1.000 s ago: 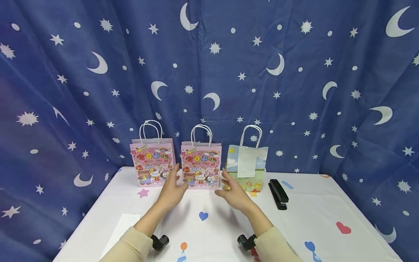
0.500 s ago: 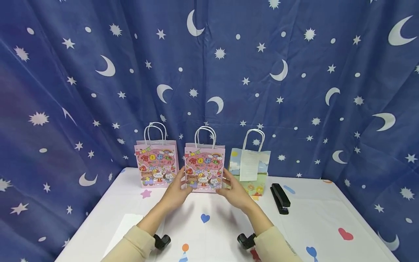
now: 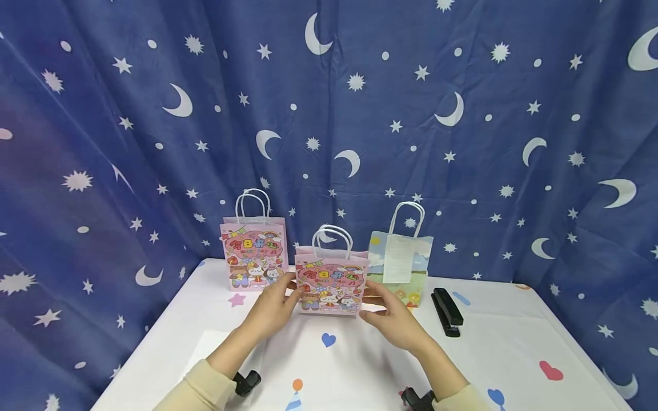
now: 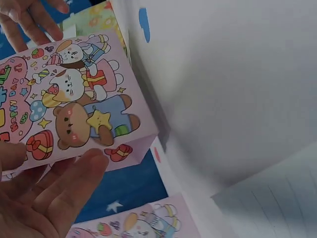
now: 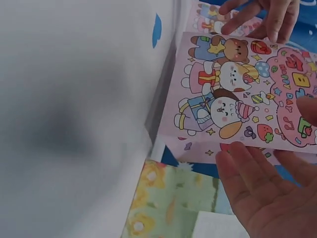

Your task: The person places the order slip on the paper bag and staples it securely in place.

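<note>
Between both hands is a pink paper gift bag (image 3: pixel 331 285) with cartoon animals and white twisted handles, its top tipped toward me. My left hand (image 3: pixel 277 305) grips its left side, thumb at the front panel. On the opposite side my right hand (image 3: pixel 396 319) holds it the same way, as the right wrist view shows with the fingers (image 5: pixel 252 173) along the side panel. A matching pink gift bag (image 3: pixel 255 257) stands upright just left of my left hand. Behind my right hand stands a landscape-print gift bag (image 3: pixel 377 251) with a white paper slip (image 3: pixel 398 260) on its front.
A black stapler (image 3: pixel 447 311) lies on the white patterned tablecloth (image 3: pixel 514 331) to the right. White lined paper (image 4: pixel 277 198) lies on the left, partly under my left forearm. A blue curtain (image 3: pixel 360 142) with moons and stars hangs close behind the bags.
Both hands have closed in on the middle pink gift bag and taken hold of its sides. It has come toward me and tipped forward. The outer bags stand where they were.
</note>
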The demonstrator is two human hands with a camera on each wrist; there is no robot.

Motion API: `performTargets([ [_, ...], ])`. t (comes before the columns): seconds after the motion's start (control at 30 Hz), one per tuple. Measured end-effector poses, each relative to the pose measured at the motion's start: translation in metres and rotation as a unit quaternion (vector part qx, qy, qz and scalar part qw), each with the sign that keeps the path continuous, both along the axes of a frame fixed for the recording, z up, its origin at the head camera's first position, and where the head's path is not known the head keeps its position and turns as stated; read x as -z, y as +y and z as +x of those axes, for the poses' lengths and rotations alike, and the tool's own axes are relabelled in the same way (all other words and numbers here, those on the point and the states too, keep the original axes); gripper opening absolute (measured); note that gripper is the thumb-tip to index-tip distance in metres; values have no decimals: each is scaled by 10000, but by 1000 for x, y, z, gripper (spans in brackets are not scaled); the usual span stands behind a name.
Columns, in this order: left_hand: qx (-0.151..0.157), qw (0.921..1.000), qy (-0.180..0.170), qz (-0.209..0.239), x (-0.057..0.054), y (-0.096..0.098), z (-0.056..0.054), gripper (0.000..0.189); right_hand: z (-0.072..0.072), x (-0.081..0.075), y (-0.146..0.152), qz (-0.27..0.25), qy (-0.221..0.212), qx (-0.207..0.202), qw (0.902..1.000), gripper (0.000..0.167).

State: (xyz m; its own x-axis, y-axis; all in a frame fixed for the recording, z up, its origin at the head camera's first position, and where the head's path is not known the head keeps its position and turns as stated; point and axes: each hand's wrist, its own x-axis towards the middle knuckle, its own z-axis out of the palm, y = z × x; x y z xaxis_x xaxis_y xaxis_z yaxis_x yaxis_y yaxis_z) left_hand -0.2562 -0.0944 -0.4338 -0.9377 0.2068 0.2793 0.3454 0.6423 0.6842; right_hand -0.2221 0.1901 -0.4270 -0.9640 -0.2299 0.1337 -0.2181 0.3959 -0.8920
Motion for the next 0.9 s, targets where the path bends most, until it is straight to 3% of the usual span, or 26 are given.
performTargets([
  [0.1, 105, 9995, 188, -212, -3, 2, 9, 11, 15, -3, 7, 257, 203, -243, 9992, 60],
  [0.37, 462, 9966, 307, -607, -11, 6, 31, 18, 45, -7, 20, 740, 234, -357, 9963, 64],
  [0.53, 650, 9935, 459, -816, -16, 9, 40, 22, 57, -7, 29, 863, 236, -400, 9952, 64],
  [0.67, 840, 9921, 353, -866, -18, 12, 48, 24, 65, -9, 35, 917, 160, -322, 9951, 61],
  [0.9, 1083, 9902, 250, -841, -22, 15, 59, 24, 74, -10, 44, 868, 540, -484, 9936, 47],
])
